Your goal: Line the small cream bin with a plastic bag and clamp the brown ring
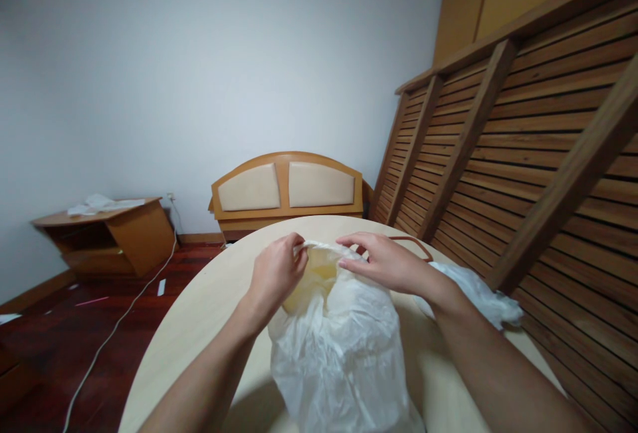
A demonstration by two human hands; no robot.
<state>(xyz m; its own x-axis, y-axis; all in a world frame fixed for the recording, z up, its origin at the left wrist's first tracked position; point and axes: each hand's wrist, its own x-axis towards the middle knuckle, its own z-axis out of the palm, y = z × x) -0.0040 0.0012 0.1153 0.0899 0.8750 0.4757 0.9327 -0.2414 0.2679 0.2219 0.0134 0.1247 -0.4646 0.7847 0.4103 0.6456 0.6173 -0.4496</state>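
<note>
A white plastic bag point(343, 353) hangs loosely, creased and bunched, around something with a pale yellow inside point(321, 267), in front of me at the table. The bag covers most of it, so its kind is hidden. My left hand point(282, 263) pinches the bag's edge at the left of the round opening. At the right of the opening, my right hand point(381, 260) has its fingers over the rim and its thumb below, gripping the bag's edge there. Behind my right hand, a brown curved strap or handle point(416, 242) shows in part.
The round pale table point(199, 327) fills the foreground. Another crumpled white plastic bag point(478, 293) lies at its right side. Slatted wooden panels point(498, 154) lean close on the right. A headboard point(286, 187) stands behind, a low cabinet point(134, 237) and a white cable point(122, 319) at left.
</note>
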